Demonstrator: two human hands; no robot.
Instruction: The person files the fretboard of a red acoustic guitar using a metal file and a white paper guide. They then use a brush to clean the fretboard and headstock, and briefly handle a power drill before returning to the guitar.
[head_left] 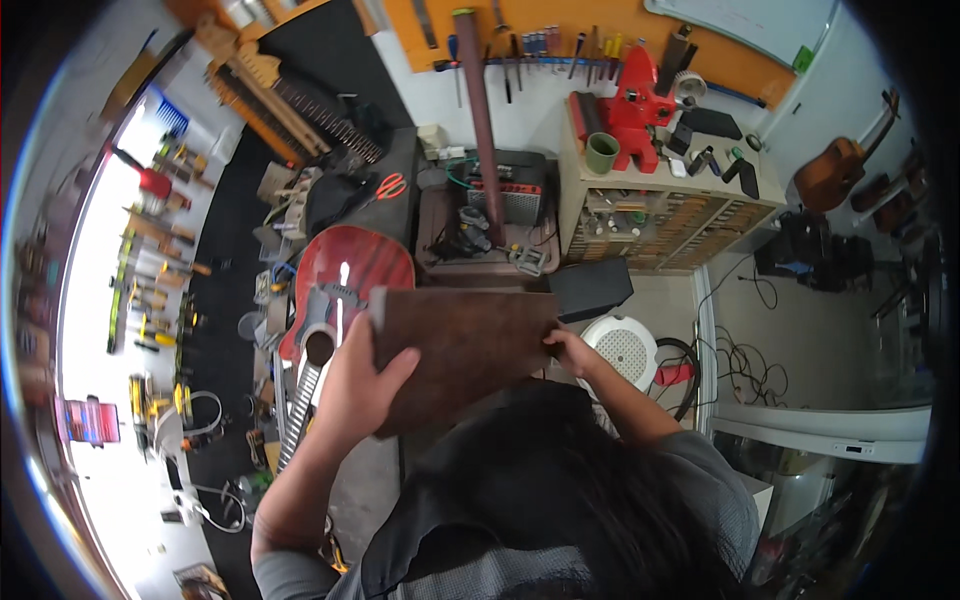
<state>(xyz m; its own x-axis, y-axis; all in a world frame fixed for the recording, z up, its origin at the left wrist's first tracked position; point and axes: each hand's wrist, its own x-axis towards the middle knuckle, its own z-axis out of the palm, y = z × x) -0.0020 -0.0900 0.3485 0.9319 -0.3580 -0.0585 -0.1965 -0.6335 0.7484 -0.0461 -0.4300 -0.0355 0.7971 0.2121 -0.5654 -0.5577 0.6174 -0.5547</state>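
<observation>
A dark brown wooden board, flat and roughly rectangular, is held up in front of my body between both hands. Its left edge lies in my left hand, thumb across the face and fingers hidden behind. On the opposite edge, my right hand pinches the board near its corner. The board's surface looks slightly blurred. Just beyond my left hand, a red acoustic guitar lies on the bench, its soundhole and neck partly covered by my hand and forearm.
Orange-handled scissors lie on the dark workbench. A wooden cabinet carries a red machine and a green cup. At right stand a white round stool and loose cables on the floor. Tools hang on the walls.
</observation>
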